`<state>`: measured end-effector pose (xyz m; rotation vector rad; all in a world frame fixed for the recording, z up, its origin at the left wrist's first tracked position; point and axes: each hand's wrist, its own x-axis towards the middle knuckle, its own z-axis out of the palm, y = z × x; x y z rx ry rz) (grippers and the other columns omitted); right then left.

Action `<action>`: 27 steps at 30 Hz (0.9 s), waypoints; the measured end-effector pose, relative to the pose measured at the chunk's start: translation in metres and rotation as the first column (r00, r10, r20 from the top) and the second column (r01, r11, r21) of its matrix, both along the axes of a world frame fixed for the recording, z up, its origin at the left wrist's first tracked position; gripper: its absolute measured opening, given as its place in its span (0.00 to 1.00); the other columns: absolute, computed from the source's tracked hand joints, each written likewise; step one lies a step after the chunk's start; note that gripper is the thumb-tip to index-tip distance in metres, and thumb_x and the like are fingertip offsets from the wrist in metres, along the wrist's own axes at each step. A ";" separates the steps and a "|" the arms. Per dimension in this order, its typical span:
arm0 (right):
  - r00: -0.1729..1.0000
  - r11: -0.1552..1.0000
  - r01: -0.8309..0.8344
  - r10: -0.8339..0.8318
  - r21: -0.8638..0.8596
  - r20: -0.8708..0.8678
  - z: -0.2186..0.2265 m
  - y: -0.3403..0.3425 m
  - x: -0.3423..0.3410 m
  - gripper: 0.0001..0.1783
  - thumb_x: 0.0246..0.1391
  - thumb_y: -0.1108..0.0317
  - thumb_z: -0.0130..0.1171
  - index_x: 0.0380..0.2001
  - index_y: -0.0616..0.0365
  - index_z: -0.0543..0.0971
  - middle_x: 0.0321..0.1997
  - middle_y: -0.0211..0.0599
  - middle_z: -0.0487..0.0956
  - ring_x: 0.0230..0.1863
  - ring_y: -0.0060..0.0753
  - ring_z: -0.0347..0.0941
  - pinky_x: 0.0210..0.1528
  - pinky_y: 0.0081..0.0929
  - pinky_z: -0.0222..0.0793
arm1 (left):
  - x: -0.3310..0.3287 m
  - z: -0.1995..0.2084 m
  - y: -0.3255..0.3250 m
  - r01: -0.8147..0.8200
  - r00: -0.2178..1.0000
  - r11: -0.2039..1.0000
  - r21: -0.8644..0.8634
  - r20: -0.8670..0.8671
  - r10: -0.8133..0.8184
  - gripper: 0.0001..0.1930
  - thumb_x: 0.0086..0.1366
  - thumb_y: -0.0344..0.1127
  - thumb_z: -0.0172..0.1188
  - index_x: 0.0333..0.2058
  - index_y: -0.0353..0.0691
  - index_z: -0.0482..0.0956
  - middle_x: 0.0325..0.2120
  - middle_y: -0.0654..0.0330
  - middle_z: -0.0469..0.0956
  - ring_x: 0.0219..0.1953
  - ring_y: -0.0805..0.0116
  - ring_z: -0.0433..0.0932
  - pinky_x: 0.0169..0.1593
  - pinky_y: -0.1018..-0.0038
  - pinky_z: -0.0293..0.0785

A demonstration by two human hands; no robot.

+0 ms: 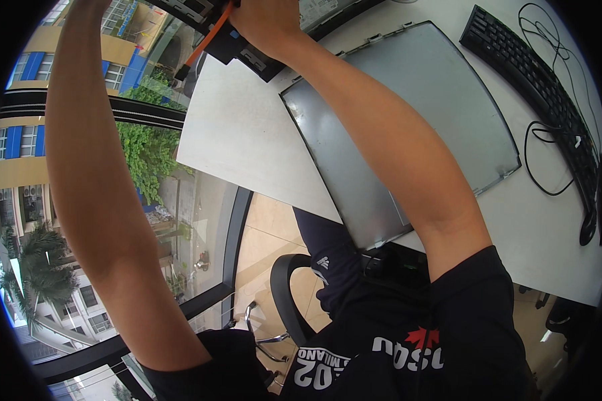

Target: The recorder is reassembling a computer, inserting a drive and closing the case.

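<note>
At the top edge my right hand (264, 25) is partly in view, bent over a black computer case (251, 59) that the frame cuts off. Its fingers are mostly hidden, so their grip does not show. From beside this hand an orange flat cable (210, 41) slants down to a small black connector end. My left forearm (90, 154) stretches up along the window side, and the left hand lies beyond the top edge. Under my right forearm a grey metal side panel (414, 87) lies flat on the white desk (237, 127).
A black keyboard (515, 57) with a loose cable (548, 190) lies along the desk's right side. Large windows (180, 220) border the left. Below the desk's near edge are a black chair armrest (284, 284) and my legs (324, 247).
</note>
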<state>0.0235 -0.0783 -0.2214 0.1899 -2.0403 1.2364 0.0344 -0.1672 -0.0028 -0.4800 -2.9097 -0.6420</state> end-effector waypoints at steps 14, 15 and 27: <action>0.999 1.000 0.004 -0.003 0.025 -0.038 -0.003 -0.003 0.001 0.11 0.58 0.72 0.60 0.28 0.72 0.80 0.33 0.60 0.80 0.37 0.61 0.80 0.38 0.49 0.77 | -0.050 0.020 -0.028 -0.103 0.990 0.992 0.079 0.109 0.094 0.42 0.59 0.63 0.69 0.60 0.32 0.76 0.59 0.43 0.76 0.61 0.51 0.74 0.66 0.62 0.66; 0.998 1.000 -0.016 0.016 0.008 -0.062 0.004 -0.016 0.007 0.11 0.58 0.71 0.60 0.28 0.71 0.80 0.32 0.60 0.80 0.37 0.60 0.80 0.38 0.49 0.77 | -0.083 0.051 -0.067 -0.233 0.942 0.952 0.201 0.291 0.169 0.42 0.59 0.63 0.69 0.60 0.32 0.77 0.59 0.43 0.77 0.61 0.52 0.74 0.65 0.63 0.67; 0.997 0.998 0.060 -0.058 0.031 -0.053 -0.006 -0.002 -0.003 0.13 0.59 0.67 0.62 0.27 0.68 0.82 0.32 0.53 0.82 0.38 0.56 0.80 0.39 0.46 0.78 | -0.039 0.004 -0.009 -0.132 0.990 0.990 -0.059 -0.064 0.128 0.43 0.58 0.65 0.68 0.61 0.34 0.76 0.63 0.43 0.73 0.64 0.51 0.70 0.69 0.59 0.60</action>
